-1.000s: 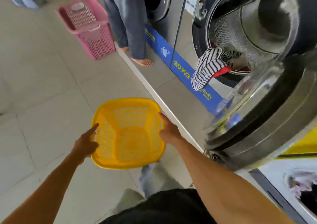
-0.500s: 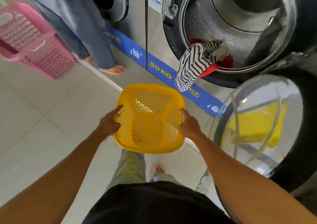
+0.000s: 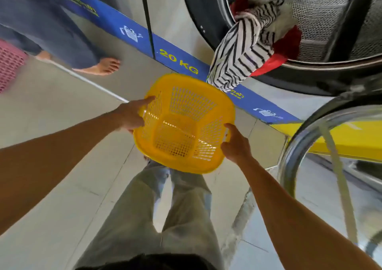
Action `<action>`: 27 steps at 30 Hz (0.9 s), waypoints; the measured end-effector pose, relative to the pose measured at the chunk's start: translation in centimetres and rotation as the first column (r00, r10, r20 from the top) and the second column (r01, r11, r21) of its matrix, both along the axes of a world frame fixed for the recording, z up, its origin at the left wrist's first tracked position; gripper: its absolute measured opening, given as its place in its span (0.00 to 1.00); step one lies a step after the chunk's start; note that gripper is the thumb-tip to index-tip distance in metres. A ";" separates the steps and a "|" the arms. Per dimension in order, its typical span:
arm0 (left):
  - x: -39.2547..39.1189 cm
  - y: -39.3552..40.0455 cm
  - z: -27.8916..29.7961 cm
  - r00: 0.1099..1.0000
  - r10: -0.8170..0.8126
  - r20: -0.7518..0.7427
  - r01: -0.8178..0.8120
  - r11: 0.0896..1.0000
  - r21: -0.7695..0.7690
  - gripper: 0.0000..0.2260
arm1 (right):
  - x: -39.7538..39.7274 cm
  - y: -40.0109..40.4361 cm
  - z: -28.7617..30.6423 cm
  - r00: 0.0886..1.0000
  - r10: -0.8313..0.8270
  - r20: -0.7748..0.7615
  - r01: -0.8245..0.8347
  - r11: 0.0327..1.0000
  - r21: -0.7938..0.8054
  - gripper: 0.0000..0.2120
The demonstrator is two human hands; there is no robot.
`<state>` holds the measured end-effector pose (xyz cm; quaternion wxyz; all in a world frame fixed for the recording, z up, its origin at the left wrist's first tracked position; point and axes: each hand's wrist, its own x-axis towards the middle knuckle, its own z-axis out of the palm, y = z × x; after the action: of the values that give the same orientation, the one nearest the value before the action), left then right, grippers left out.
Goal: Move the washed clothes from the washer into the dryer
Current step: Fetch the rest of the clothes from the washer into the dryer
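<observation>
I carry an empty yellow laundry basket (image 3: 184, 123) in front of me, above the floor. My left hand (image 3: 132, 114) grips its left rim, index finger stretched along the edge. My right hand (image 3: 235, 143) grips the right rim. Just beyond the basket stands the open washer drum (image 3: 322, 21). A black-and-white striped garment (image 3: 237, 56) hangs out over the drum's lip, with a red cloth (image 3: 287, 46) and a pale cloth behind it inside the drum.
The washer's round glass door (image 3: 330, 166) stands swung open at my right. Another person's legs and bare foot (image 3: 99, 67) stand at the upper left by the neighbouring machine, beside a pink basket (image 3: 8, 67). A blue "20 KG" strip (image 3: 179, 63) runs along the machine bases.
I have stepped closer to the washer, and the yellow basket in both hands has come up under the hanging striped garment. The pink basket has slid to the left edge of view.
</observation>
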<state>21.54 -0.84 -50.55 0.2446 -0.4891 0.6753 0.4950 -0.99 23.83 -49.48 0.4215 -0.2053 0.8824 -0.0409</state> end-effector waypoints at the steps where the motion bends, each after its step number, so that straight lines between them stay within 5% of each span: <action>1: -0.5 -0.6 -1.5 0.999 -0.026 0.021 0.026 1.000 -0.010 0.42 | -0.4 -0.6 -1.4 1.000 -0.009 -0.005 0.009 1.000 0.002 0.35; 7: -3.9 -3.7 -7.8 0.941 -0.318 0.117 0.323 0.946 -0.027 0.49 | -3.4 -2.1 -8.6 0.999 -0.035 0.011 0.035 0.999 0.001 0.34; 21: -11.7 -5.2 -12.1 0.945 -0.292 0.149 0.306 0.948 -0.087 0.42 | -8.6 -2.9 -13.5 0.999 -0.014 -0.036 0.013 0.999 -0.039 0.28; 24: -13.3 -5.1 -10.2 0.928 -0.346 0.137 0.366 0.916 -0.164 0.41 | -8.9 -4.4 -11.5 0.976 -0.113 -0.186 0.086 0.985 -0.147 0.24; 27: -16.5 -4.5 -6.6 0.949 -0.313 -0.038 0.290 0.915 -0.280 0.37 | -9.7 -7.7 -8.0 0.898 -0.291 -0.330 0.132 0.893 -0.430 0.21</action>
<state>5.04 -5.38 -57.20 0.2209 -0.3872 0.8134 0.3737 -10.72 16.16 -57.50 0.1817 -0.1913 0.9381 -0.2244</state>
